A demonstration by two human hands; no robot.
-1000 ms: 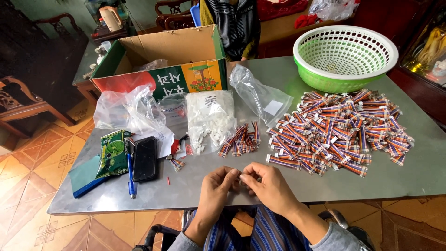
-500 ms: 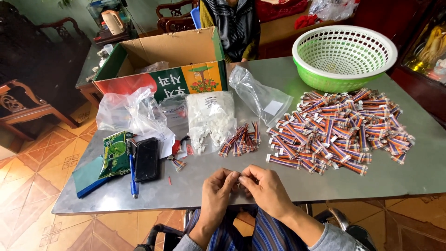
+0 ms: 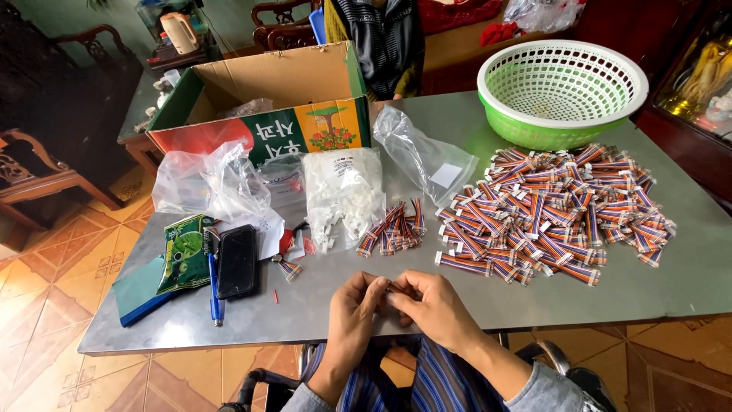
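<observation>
Pinching a short ribbon cable (image 3: 393, 289) between the fingertips of my left hand (image 3: 357, 304) and right hand (image 3: 431, 305), I hold it over the near table (image 3: 686, 282) edge, mostly hidden by my fingers. It looks light and soft along its striped wires, stiffer at the small plastic ends, so I judge the ends are the place to grip; the wires would likely bend if squeezed. Just beyond my hands lies a small bundle (image 3: 393, 227) of the same cables, and to the right a big pile (image 3: 553, 210) spreads out. Left of the bundle a clear bag (image 3: 343, 194) holds small white plastic parts, some spilled beside it. A second clear bag (image 3: 423, 156) behind it looks nearly empty. Far right sits a green basket (image 3: 563, 88), nothing visible inside. Far left an open cardboard box (image 3: 267, 99) holds crumpled plastic. Nearer left lie a phone (image 3: 237, 261), a pen (image 3: 214, 286) and a green packet (image 3: 183, 253).
</observation>
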